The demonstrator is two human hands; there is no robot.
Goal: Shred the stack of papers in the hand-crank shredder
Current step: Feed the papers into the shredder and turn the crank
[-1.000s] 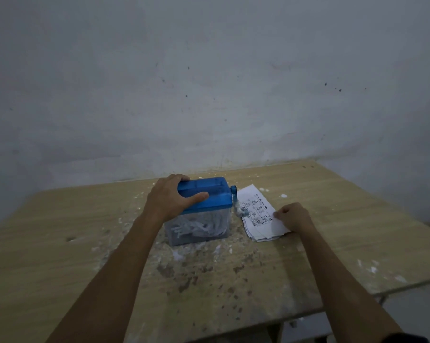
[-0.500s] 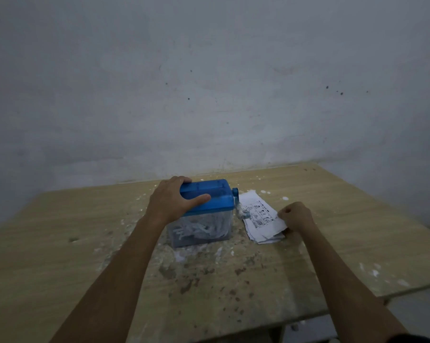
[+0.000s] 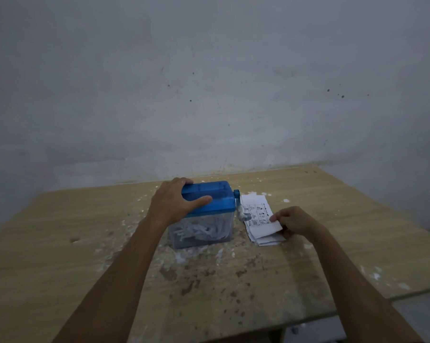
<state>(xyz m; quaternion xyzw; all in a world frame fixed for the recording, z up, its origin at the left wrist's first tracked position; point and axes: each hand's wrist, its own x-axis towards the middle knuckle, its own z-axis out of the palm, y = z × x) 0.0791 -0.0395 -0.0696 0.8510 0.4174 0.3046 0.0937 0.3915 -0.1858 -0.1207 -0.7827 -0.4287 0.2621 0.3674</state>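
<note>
- Wooden counter [image 3: 60,256] holds the blue shredder [image 3: 206,214], with the papers [image 3: 260,219] just beside it.
- Left hand [image 3: 171,201] grips the shredder's lid.
- Right hand [image 3: 295,221] pinches the top sheet's corner; paper looks thin, light and bendy.

Bare workroom: stained wall [image 3: 209,95], scuffed wooden table [image 3: 60,243]

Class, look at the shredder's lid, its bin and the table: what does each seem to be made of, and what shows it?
Shredder lid: likely glossy blue plastic, moulded edges.
Bin: probably clear plastic; white paper strips show through.
Table: wood or wood-look laminate, matt; pale grain lines, stained.
</note>
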